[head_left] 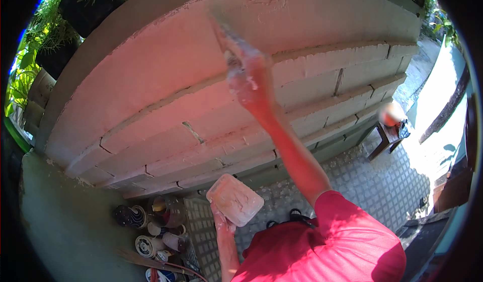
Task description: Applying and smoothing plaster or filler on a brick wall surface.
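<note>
My right hand point(250, 78), smeared with white, is raised against the upper part of a pale block wall point(146, 75). Its fingers are wrapped round a motion-blurred hand tool point(224, 33), whose far end meets the smooth band above the block courses. Whether that tool is a putty knife or a brush cannot be told. Low in the view, my left hand point(220, 216) holds a rounded rectangular plastic tub point(236, 200) by its side and underneath. Pale, pinkish-white paste coats the tub.
Jars and tins point(161, 231) crowd the lower left corner beside a wooden strip point(151, 260). Potted plants point(85, 5) line the wall's top left. At right, a small dark stool point(386, 140) carries a reddish round object point(391, 115). Patterned tiles point(362, 176) cover the floor.
</note>
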### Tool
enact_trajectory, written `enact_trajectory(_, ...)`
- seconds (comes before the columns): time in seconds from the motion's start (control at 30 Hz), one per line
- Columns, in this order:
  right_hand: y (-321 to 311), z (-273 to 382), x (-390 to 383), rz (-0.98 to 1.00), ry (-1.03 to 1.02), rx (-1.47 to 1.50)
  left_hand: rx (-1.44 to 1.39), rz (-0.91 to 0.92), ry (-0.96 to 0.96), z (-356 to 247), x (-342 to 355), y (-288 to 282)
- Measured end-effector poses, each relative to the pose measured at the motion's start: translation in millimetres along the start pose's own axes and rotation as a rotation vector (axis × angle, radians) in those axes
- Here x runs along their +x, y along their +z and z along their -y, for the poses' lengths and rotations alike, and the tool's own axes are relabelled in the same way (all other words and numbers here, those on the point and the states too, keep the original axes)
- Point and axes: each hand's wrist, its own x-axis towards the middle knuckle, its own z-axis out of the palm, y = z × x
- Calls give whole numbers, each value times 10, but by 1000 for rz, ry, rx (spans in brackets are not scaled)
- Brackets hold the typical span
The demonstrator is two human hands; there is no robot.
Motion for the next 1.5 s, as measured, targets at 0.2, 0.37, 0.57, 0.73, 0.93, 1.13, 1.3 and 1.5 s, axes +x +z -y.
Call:
enact_trajectory(0.2,-1384,-636,408,-253,54,-112,5,0,19,276,-37,99)
enact_trajectory(0.37,-1396,-642,575,-213,-79,-202,11,0,5,399,64,270)
enact_trajectory(0.57,-1166,-740,587,-258,-180,-464,41,58,-20,425,75,392)
enact_trajectory(0.73,-673,-635,487,-328,-152,-549,-15,20,-9,340,74,162)
enact_trajectory(0.93,-7,-352,390,-303,-253,-542,126,-83,-14,-55,135,185)
enact_trajectory(1.13,244,-187,291,-228,-358,-470,149,8,-32,-221,243,62)
enact_trajectory(1.3,-836,-429,531,-193,-40,-436,100,60,-64,-241,209,99)
enact_trajectory(1.5,-1029,-671,693,-343,38,-436,54,33,-73,-208,176,-56)
